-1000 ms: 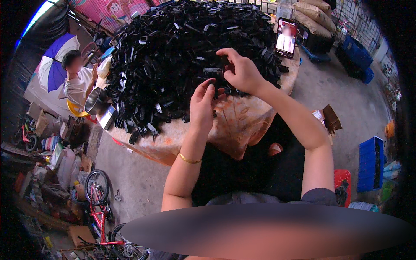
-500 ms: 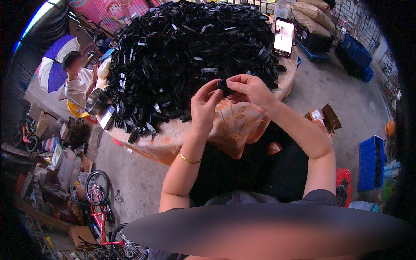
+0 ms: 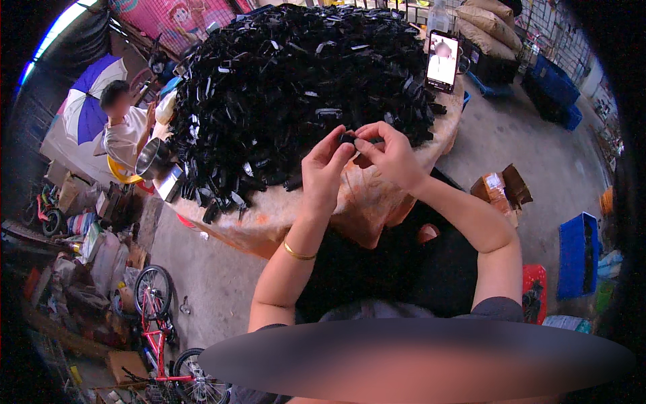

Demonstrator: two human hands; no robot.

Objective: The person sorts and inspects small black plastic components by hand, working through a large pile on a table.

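Small black piece [image 3: 348,139], partly hidden, is pinched between the fingers of the left hand [image 3: 323,174] and right hand [image 3: 398,161], which I see nearly touching above the near edge of the desk [image 3: 264,214]. Beyond them on my feed, a heap of glossy black pieces [image 3: 282,101] covers the desk, with a lit phone [image 3: 441,64] by its right edge and a metal bowl [image 3: 149,160] near its left.

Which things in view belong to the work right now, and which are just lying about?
In use:
- left hand and right hand, fingers on a small dark piece
- black pile

Seemingly unrelated:
- phone
- umbrella
- red bicycle
- open cardboard box
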